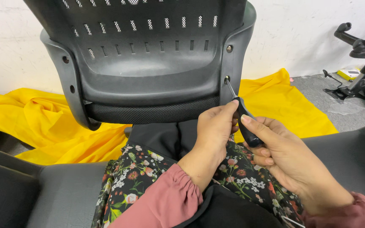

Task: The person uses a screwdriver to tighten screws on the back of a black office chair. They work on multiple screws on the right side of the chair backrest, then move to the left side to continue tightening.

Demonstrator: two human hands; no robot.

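The right hand [290, 162] is closed around the fat black handle of a screwdriver with a thin silver metal shaft [242, 116]. Its thumb lies along the top of the handle. The left hand [214, 131] is curled too, and its fingertips pinch the top of the same handle, right where the shaft starts. So both hands hold one tool.

The tip of the shaft sits in a small dark screw hole [226, 79] on the right side rail of a big black plastic chair back with rows of little slots [148, 55]. The chair back stands upright in front of the person, leaning near their knees. Another screw [229, 48] shows higher up on the same rail. Two open holes show on the left rail.

The person sits on a grey padded seat [64, 190] and wears a flowery dress and pink sleeves. A bright yellow cloth [30, 122] lies crumpled on the floor behind the chair back. A black chair arm part [360, 46] rests off to the right.

The shaft goes in at a slant, I think. If it stays tilted, the tip could slip out and scratch the plastic or poke a finger. Nothing pins the chair back down, so a hard push could tip it.
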